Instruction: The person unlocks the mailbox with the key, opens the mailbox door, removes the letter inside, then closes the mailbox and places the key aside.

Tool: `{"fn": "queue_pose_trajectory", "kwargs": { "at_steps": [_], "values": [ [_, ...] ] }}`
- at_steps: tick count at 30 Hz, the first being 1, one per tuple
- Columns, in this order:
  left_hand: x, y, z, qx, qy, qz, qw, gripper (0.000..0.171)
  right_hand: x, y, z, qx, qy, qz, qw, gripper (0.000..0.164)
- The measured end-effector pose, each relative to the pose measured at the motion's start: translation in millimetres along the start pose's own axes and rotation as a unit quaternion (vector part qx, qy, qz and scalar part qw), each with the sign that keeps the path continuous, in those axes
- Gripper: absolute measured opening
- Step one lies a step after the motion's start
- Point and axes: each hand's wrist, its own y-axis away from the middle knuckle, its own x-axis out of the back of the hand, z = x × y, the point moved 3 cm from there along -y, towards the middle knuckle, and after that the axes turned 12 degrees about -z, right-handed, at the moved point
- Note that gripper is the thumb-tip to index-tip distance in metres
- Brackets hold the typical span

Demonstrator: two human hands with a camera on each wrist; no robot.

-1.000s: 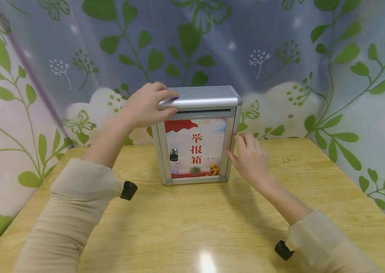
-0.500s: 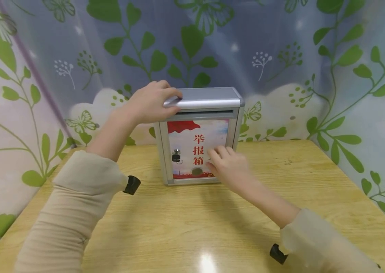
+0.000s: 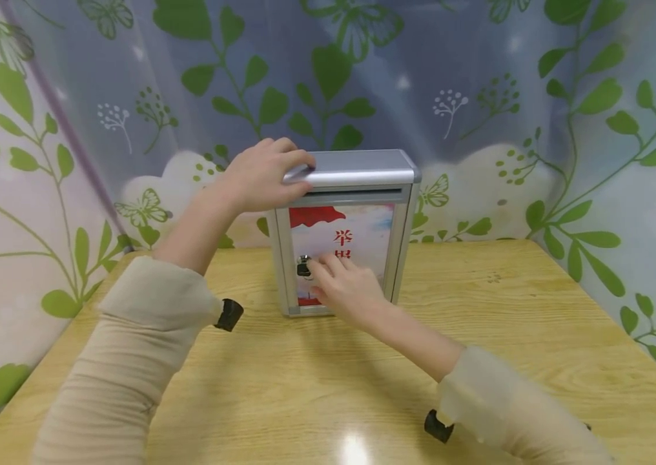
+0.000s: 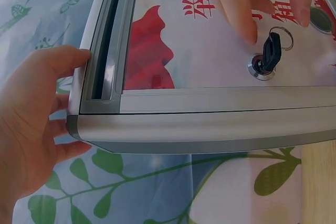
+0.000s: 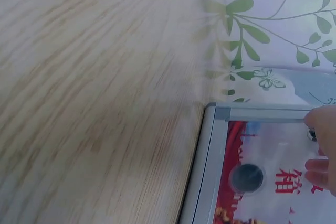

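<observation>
Red characters 举 and 箱 show on the metal box [image 3: 359,226], upright at the table's [image 3: 496,316] far middle; your right hand [image 3: 347,287] partly covers the one between. Your left hand [image 3: 266,174] grips its upper left corner, thumb in front. Your right fingers, loosely spread, are just beside the black key [image 4: 272,52] in the lock [image 4: 256,71]. Leafy cloth [image 3: 386,97] hangs behind.
</observation>
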Motion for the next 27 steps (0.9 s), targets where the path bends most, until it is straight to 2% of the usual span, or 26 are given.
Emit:
{"fn": "queue_pose_trajectory", "kwargs": {
  "at_steps": [5, 14, 18, 27],
  "values": [
    [0.8, -0.8, 1.1, 0.001, 0.002, -0.004, 1.0000, 0.039, -3, -6, -4, -0.011, -0.020, -0.015, 1.000, 0.033],
    [1.4, -0.3, -1.0, 0.002, 0.010, 0.003, 0.9999, 0.038, -6, -21, -8, 0.018, 0.016, 0.017, 1.000, 0.012],
    [1.4, 0.1, -0.6, -0.001, 0.011, 0.008, 0.9999, 0.038, -5, -27, -9, 0.011, 0.021, -0.009, 1.000, 0.010],
    [0.4, 0.3, -0.4, 0.000, 0.013, 0.011, 0.9999, 0.038, -1, -34, -11, -0.020, -0.005, -0.092, 0.996, 0.009]
  ]
}}
